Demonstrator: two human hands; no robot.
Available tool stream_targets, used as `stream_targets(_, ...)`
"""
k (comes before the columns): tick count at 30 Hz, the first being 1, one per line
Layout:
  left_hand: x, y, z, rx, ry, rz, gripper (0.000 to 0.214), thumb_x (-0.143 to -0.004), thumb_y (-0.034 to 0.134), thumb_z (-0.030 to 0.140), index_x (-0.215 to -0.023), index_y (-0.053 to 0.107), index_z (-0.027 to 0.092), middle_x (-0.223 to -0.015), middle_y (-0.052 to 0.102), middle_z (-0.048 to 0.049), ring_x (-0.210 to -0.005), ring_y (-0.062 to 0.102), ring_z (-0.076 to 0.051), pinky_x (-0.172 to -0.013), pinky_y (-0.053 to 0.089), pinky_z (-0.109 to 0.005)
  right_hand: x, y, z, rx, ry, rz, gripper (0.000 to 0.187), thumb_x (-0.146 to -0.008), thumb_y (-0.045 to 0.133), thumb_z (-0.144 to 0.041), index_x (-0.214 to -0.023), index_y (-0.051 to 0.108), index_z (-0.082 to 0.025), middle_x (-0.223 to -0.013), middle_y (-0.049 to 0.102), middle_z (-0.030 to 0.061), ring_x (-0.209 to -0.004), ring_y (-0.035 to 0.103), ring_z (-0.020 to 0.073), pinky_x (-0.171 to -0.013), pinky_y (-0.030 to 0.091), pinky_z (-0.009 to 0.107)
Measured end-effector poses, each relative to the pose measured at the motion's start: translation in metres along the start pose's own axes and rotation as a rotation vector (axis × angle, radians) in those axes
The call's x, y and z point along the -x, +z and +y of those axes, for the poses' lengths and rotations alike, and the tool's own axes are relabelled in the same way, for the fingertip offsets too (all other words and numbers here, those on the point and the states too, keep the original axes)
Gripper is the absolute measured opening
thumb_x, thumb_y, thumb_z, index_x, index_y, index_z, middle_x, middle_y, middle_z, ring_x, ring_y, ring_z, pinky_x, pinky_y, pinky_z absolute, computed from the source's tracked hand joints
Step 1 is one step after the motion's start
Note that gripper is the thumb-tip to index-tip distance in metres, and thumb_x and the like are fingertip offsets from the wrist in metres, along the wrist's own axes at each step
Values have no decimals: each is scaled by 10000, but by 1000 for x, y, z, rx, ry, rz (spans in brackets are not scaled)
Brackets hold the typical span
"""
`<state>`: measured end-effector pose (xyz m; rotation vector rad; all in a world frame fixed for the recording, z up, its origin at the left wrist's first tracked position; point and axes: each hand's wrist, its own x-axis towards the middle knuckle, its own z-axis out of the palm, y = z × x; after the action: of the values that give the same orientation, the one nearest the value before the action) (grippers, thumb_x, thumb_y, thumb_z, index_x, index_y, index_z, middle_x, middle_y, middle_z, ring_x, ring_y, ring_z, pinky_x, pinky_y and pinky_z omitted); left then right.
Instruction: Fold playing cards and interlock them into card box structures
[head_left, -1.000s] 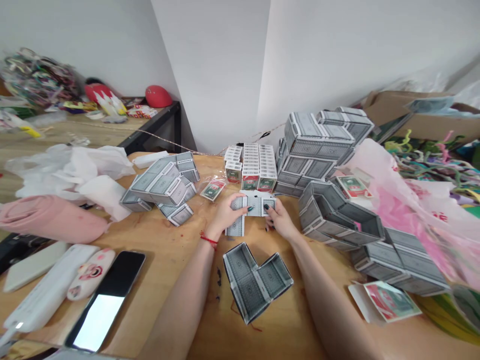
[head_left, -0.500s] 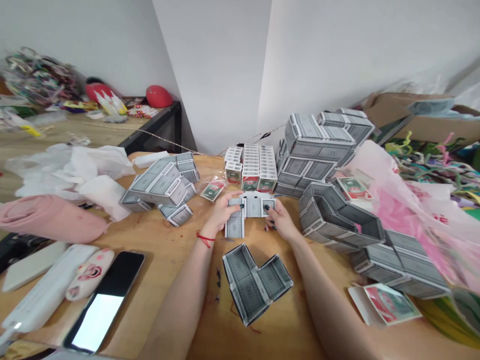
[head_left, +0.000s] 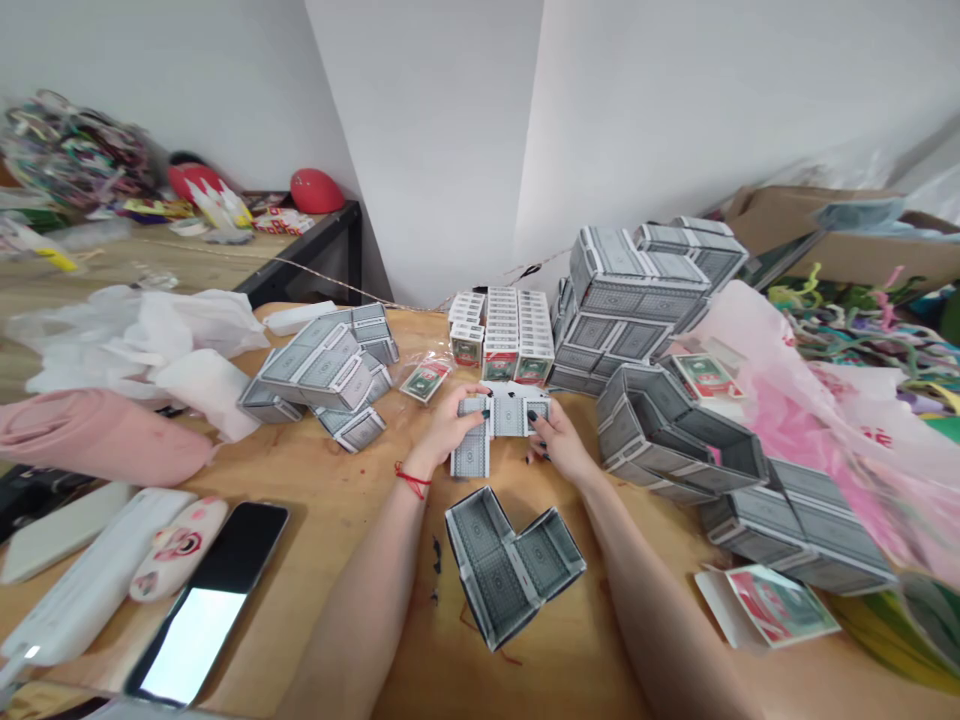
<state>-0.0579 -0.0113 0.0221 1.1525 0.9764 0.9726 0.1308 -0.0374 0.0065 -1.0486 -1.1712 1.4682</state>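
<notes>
Between my two hands is an L-shaped piece made of playing cards (head_left: 509,416), grey patterned backs facing up. My left hand (head_left: 452,425), a red string on its wrist, pinches the left part with the thumb on top. At the right end my right hand (head_left: 556,436) grips the piece, thumb on the card face and some fingers curled below. Nearer to me, between my forearms, an open L-shaped box of folded cards (head_left: 499,570) lies on the wooden table (head_left: 337,560).
Boxed card decks (head_left: 501,330) stand in rows behind my hands. Card-built blocks (head_left: 637,280) are stacked at right, with an open card frame (head_left: 679,435) before them. Another card structure (head_left: 319,365) sits at left. A phone (head_left: 214,600) and a white power strip (head_left: 97,575) lie front left.
Almost nothing differs. Both hands keep their hold on the card piece, which has shifted very slightly.
</notes>
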Motion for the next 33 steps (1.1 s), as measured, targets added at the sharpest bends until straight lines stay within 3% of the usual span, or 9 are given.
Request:
stream_targets(8,0,-1,-2,10,-20,-53,374,-690,569,172,-1049,491,242,-864,549,-3,-606,561,-121,-524,539,-295,1,2,0,26,32,5,376,-791,500,-470,-1066,358,-256,-498,288,-132,-351,290,50,-394,476,239)
stream_targets(14,1,-1,-3,-5,4,-85,352,-704,564,189,-1049,515,242,-928,544,-16,-672,574,-132,-565,547,-301,1,3,2,38,45,22,371,-792,493,-476,-1057,352,-258,-496,282,-134,-346,288,51,-375,467,224)
stream_targets(19,1,-2,-3,-94,55,-68,339,-709,551,173,-1043,536,229,-907,560,-15,-644,553,-111,-550,514,-238,3,5,-2,32,55,57,359,-802,455,-526,-1022,348,-263,-460,279,-141,-327,295,55,-384,481,240)
stream_targets(23,0,-3,-4,-174,112,-65,353,-713,536,159,-1060,545,219,-999,555,-26,-709,535,-114,-601,499,-229,4,6,-4,55,52,28,360,-803,471,-516,-1014,327,-263,-429,309,-156,-300,312,56,-408,500,262)
stream_targets(28,-1,-2,-3,-271,162,-79,338,-739,534,174,-1075,534,211,-1060,555,-30,-838,542,-144,-701,478,-248,5,6,-3,79,48,-9,381,-792,505,-489,-1003,293,-253,-446,393,-153,-304,428,77,-382,478,237)
stream_targets(33,-2,4,-1,-347,215,-14,370,-656,662,197,-1005,541,189,-1057,551,-30,-939,529,-172,-780,457,-266,5,8,-3,72,39,-14,383,-790,516,-464,-1011,291,-247,-468,432,-148,-300,423,69,-421,505,263)
